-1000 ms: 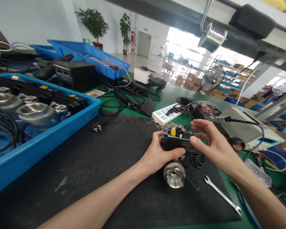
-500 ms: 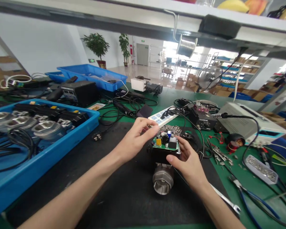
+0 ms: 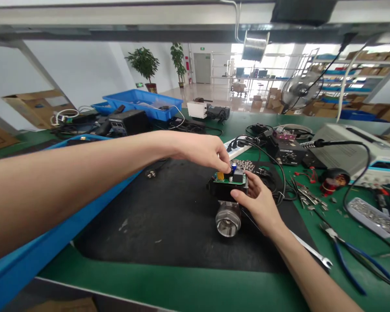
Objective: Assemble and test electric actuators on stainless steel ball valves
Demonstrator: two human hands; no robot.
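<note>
Bright, even daylight pours in from the far windows [image 3: 263, 56], which are blown out to white, and it leaves a pale glare on the shiny floor [image 3: 214, 93] behind the bench. The black mat [image 3: 169, 216] carries only soft, faint shadows beside the valve actuator [image 3: 228, 219], whose steel mouth catches a small highlight. The wide lens bows the overhead beam [image 3: 117, 26] and stretches the blue tray [image 3: 19, 277] at the lower left edge, where it looks slightly soft, while the centre is sharp.

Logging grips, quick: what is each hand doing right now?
Left hand: fingertips down on the circuit board; grip cannot be told.
Right hand: closed on the black housing.
</note>
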